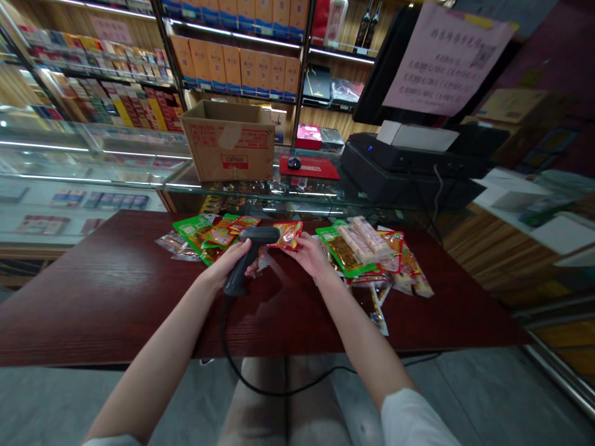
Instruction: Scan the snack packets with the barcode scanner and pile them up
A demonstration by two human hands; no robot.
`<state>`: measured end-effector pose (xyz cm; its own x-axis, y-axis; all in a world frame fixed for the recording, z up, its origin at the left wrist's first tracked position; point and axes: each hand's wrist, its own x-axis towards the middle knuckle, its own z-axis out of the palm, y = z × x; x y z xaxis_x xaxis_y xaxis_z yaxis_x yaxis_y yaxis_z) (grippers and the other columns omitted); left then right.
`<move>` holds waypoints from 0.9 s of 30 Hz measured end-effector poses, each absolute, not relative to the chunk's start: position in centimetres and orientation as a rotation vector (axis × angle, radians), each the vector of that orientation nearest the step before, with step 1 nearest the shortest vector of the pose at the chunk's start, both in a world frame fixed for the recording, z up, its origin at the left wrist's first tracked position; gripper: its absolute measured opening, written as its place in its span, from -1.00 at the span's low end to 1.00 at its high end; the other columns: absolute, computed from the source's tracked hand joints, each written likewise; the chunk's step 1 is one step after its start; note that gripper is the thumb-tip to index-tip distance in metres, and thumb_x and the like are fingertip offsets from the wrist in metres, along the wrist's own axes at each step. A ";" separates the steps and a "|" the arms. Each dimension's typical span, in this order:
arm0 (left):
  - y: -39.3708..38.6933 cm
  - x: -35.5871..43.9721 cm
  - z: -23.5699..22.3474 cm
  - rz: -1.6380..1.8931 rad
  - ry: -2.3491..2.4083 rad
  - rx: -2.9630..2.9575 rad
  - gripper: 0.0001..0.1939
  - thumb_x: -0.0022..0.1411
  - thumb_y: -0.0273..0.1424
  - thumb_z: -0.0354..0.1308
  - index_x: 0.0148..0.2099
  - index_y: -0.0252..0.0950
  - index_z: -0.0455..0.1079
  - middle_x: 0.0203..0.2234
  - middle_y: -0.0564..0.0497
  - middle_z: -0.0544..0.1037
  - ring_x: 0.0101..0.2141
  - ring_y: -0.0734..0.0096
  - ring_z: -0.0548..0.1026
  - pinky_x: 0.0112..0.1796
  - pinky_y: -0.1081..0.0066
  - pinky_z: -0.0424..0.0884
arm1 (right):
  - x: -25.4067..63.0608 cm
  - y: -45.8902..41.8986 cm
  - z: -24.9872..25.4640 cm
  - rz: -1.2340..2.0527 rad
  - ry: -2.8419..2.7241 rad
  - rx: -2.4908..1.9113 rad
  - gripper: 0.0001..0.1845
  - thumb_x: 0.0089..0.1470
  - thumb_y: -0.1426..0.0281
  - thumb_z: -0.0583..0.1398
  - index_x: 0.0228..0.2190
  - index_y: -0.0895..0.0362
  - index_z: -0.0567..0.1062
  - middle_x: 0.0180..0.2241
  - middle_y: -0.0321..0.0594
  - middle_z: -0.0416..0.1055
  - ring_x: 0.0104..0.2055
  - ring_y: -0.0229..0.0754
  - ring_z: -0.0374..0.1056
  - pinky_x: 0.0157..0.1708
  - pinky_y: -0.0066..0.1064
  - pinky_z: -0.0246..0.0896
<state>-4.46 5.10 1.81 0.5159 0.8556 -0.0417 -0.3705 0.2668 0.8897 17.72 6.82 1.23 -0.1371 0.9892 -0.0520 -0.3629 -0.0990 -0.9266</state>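
My left hand (229,262) is wrapped round the handle of a black barcode scanner (246,257), whose head points right. Between thumb and fingers, my right hand (312,253) holds a small red and yellow snack packet (289,235) just in front of the scanner's head. To the left, behind my left hand, lies a pile of green, red and clear snack packets (198,234). A second pile of packets (348,249) sits right of my right hand, with pale wrapped bars (365,240) on top. The scanner's black cable (260,391) loops down over the table's front edge.
The dark red wooden table (116,297) spans the front. Behind it a glass counter (320,197) carries an open cardboard box (227,145), a mouse (294,163) on a red mat and a black printer-like machine (409,158). A monitor (385,68) with a paper sign stands at right.
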 end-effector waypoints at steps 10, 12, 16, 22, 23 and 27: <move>4.9 -4.1 1.5 0.908 0.655 1.047 -0.45 0.06 0.01 0.28 -0.17 -0.42 0.42 -0.46 -0.07 0.50 -0.69 0.57 0.33 -0.70 0.52 0.21 | 17.8 6.8 0.9 1.470 -0.937 -0.878 -0.73 -0.07 0.33 0.24 -0.46 0.05 0.18 -0.26 -0.28 0.49 -0.02 -0.10 0.41 0.02 -0.08 0.35; 4.8 -4.5 1.9 0.913 0.687 1.020 -0.46 0.06 0.00 0.28 -0.20 -0.43 0.42 -0.51 -0.08 0.50 -0.69 0.56 0.33 -0.70 0.53 0.20 | 18.5 6.9 1.4 1.362 -0.989 -0.905 -0.72 -0.05 0.29 0.23 -0.45 0.05 0.18 -0.27 -0.30 0.47 -0.06 -0.13 0.41 -0.01 -0.13 0.38; 5.2 -5.9 2.6 0.982 0.806 0.905 -0.50 0.10 -0.02 0.25 -0.21 -0.41 0.43 -0.66 0.01 0.42 -0.71 0.52 0.31 -0.71 0.53 0.20 | 22.7 7.4 3.0 0.947 -1.011 -1.056 -0.73 -0.03 0.22 0.19 -0.37 0.03 0.20 -0.24 -0.31 0.40 -0.15 -0.20 0.42 -0.15 -0.26 0.44; 6.5 -8.2 2.5 1.026 0.929 0.738 -0.51 0.18 -0.01 0.17 -0.18 -0.39 0.43 -0.68 0.05 0.38 -0.72 0.51 0.32 -0.70 0.51 0.27 | 33.5 7.2 5.8 0.229 -1.029 -1.459 -0.61 0.06 0.28 0.08 -0.06 0.07 0.23 -0.14 -0.07 0.37 -0.22 -0.11 0.43 -0.28 -0.20 0.44; 6.5 -8.4 2.6 1.050 0.922 0.721 -0.52 0.19 -0.02 0.17 -0.17 -0.40 0.43 -0.68 0.06 0.37 -0.72 0.51 0.32 -0.71 0.52 0.27 | 35.1 6.9 6.2 0.099 -1.082 -1.551 -0.52 0.05 0.32 0.08 0.03 0.11 0.20 -0.14 -0.02 0.39 -0.22 -0.07 0.43 -0.25 -0.17 0.43; 6.4 -8.7 3.1 1.106 0.891 0.679 -0.55 0.19 -0.05 0.18 -0.21 -0.41 0.42 -0.68 0.08 0.34 -0.72 0.54 0.31 -0.70 0.53 0.29 | 39.1 5.0 6.9 -0.147 -1.284 -1.977 -0.50 0.03 0.40 0.07 0.04 0.22 0.38 -0.15 0.08 0.45 -0.12 0.05 0.41 -0.03 -0.06 0.30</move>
